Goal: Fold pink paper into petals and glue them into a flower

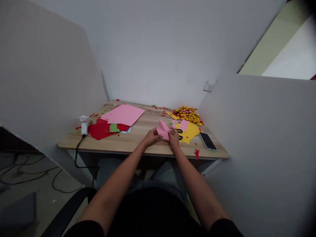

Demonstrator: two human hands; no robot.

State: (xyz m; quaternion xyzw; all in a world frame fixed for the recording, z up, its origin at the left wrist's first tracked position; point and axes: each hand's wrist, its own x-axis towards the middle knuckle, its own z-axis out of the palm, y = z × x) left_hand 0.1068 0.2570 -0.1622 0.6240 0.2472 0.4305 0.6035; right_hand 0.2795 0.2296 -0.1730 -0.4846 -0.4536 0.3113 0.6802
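Note:
A small sheet of pink paper (163, 129), creased down its middle, is held up between my two hands over the front part of the table. My left hand (151, 138) is closed on its left lower edge. Fingers of my right hand (173, 135) pinch its right edge. Just right of that hand are the black handles of a pair of scissors (181, 134), lying on yellow paper (191, 132); the hand covers their blades. Smaller pink pieces (184, 125) lie behind the scissors.
Large pink sheets (125, 114) lie at left over red paper (98, 130). A white glue gun (84, 125) with a black cord stands at the left edge. A heap of yellow folded pieces (189, 115) sits back right, a phone (207, 141) at right. Scraps dot the wooden table (128, 143).

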